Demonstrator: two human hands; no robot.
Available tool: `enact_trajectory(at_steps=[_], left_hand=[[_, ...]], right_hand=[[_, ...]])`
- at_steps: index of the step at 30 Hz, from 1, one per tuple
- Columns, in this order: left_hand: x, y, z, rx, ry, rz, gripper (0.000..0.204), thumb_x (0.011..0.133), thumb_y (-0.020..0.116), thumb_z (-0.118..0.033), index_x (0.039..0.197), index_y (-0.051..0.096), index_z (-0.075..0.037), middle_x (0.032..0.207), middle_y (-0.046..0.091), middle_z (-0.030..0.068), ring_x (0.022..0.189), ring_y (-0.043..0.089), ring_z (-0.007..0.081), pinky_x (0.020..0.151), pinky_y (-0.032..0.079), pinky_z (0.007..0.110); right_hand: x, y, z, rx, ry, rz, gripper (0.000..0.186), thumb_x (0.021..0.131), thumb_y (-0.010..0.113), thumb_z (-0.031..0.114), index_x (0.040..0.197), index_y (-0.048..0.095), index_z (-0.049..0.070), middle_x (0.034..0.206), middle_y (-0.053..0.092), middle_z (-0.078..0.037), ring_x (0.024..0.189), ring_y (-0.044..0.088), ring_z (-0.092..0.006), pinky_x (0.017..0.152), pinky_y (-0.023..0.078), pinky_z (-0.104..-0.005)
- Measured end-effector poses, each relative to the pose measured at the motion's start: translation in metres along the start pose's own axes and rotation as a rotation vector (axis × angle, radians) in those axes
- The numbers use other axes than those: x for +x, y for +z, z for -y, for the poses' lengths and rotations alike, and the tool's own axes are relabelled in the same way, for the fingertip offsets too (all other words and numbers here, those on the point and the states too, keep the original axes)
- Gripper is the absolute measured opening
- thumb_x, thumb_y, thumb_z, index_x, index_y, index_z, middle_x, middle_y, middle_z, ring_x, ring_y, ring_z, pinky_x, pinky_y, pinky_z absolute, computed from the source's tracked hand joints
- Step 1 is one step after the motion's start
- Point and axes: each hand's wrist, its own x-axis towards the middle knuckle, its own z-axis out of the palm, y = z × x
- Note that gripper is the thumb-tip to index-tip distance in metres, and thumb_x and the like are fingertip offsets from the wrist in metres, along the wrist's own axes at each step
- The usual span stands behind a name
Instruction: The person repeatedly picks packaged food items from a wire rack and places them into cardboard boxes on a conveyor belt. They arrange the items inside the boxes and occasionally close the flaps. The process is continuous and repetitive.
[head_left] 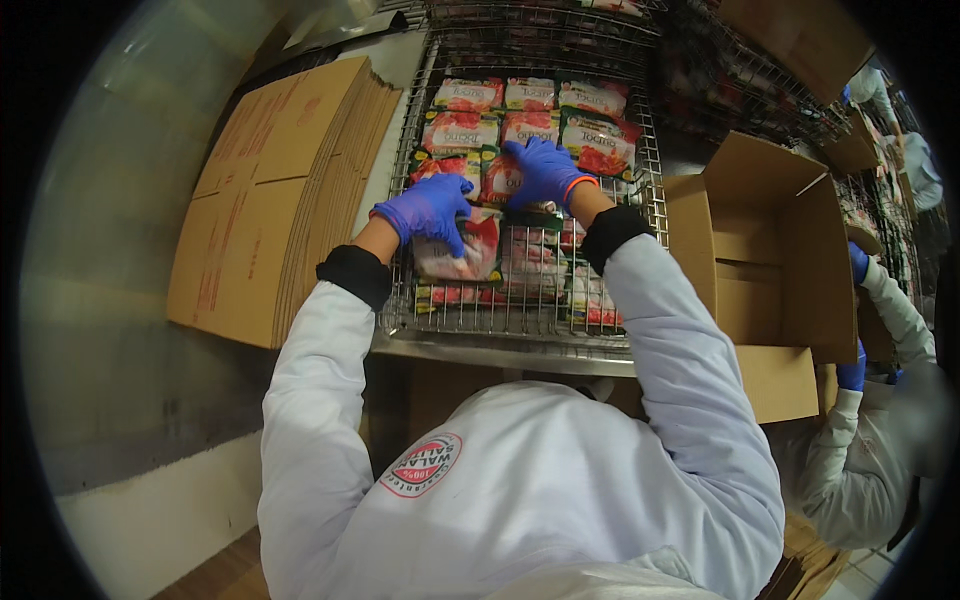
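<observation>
Both my hands wear blue gloves and reach over a wire basket (655, 190) of flat red-and-white plastic packets. My left hand (428, 212) lies at the left side, with thumb and fingers spread. Its thumb rests on a packet (470, 262) in the nearest row of the upper layer. Farther right, my right hand (550, 172) curls its fingers round a packet (497, 180) in the middle column. Its palm hides part of that packet. Rows of packets (600, 142) lie beyond the hands, and a lower layer (535, 262) shows nearer me.
Flattened cardboard boxes (270, 190) stand stacked at left. An open cardboard box (745, 260) stands right of the basket, flaps spread. More loaded wire baskets (540, 45) are behind. At far right, a co-worker's gloved hand (852, 370) and white sleeve (830, 450) show.
</observation>
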Motion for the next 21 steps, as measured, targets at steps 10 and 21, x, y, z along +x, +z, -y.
enact_trajectory(at_steps=[10, 21], left_hand=[[-0.065, 0.028, -0.074, -0.267, -0.037, -0.107, 0.048, 0.066, 0.082, -0.029, 0.105, 0.063, -0.008, 0.101, 0.055, 0.0167, 0.096, 0.057, 0.034, 0.079, 0.049, 0.044], [-0.049, 0.017, -0.061, -0.173, -0.201, 0.144, 0.128, 0.045, 0.09, -0.053, 0.149, 0.03, -0.008, 0.122, 0.055, 0.0226, 0.114, 0.053, 0.0378, 0.096, 0.044, 0.042]], right_hand=[[-0.019, -0.005, -0.02, 0.136, 0.02, 0.093, 0.082, 0.054, 0.085, 0.055, 0.111, 0.057, 0.003, 0.1, 0.066, -0.021, 0.095, 0.065, -0.0388, 0.085, 0.053, -0.0448], [0.016, -0.047, -0.156, 0.083, 0.106, 0.259, 0.122, 0.046, 0.09, 0.058, 0.143, 0.041, 0.003, 0.129, 0.057, -0.022, 0.116, 0.057, -0.0369, 0.099, 0.047, -0.0403]])
